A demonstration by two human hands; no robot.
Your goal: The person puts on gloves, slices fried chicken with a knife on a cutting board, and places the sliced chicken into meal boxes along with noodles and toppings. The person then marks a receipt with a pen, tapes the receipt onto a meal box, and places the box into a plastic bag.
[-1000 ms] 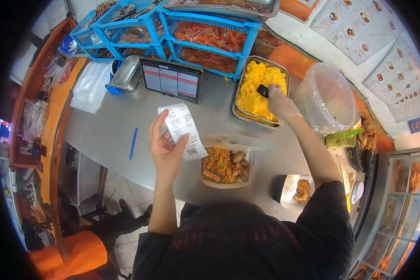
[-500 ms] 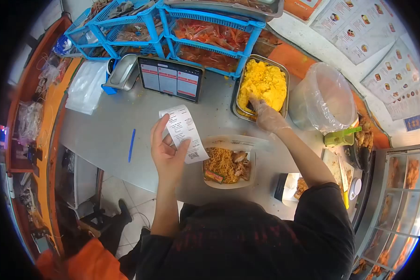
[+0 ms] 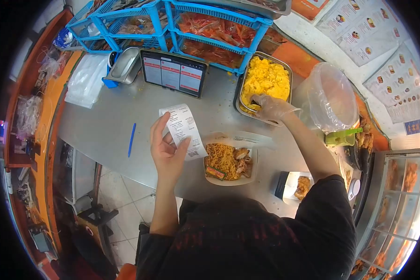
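My left hand point(image 3: 168, 151) pinches a printed paper receipt point(image 3: 186, 130) between thumb and fingers, above the steel counter. My right hand point(image 3: 269, 108), in a clear plastic glove, has its fingers curled into the scrambled egg point(image 3: 266, 79) at the near left corner of a metal tray point(image 3: 241, 114). The fingertips are partly hidden by the egg. Below and between my hands stands an open paper food box point(image 3: 240, 181) with noodles point(image 3: 223, 156), pieces of cooked meat point(image 3: 242, 161) and a small printed sachet point(image 3: 215, 173).
A tablet point(image 3: 172, 72) and blue basket racks point(image 3: 210, 46) stand behind. To the right are a plastic-lined bucket point(image 3: 322, 98), a green-handled container point(image 3: 340, 136) and a smaller box point(image 3: 288, 186) with fried food. A blue pen point(image 3: 132, 140) lies left of my left hand.
My right fingers have curled in at the tray's near corner, and the hand has drawn slightly toward me. Another person's leg and orange clothing at lower left have shifted mostly out of view.
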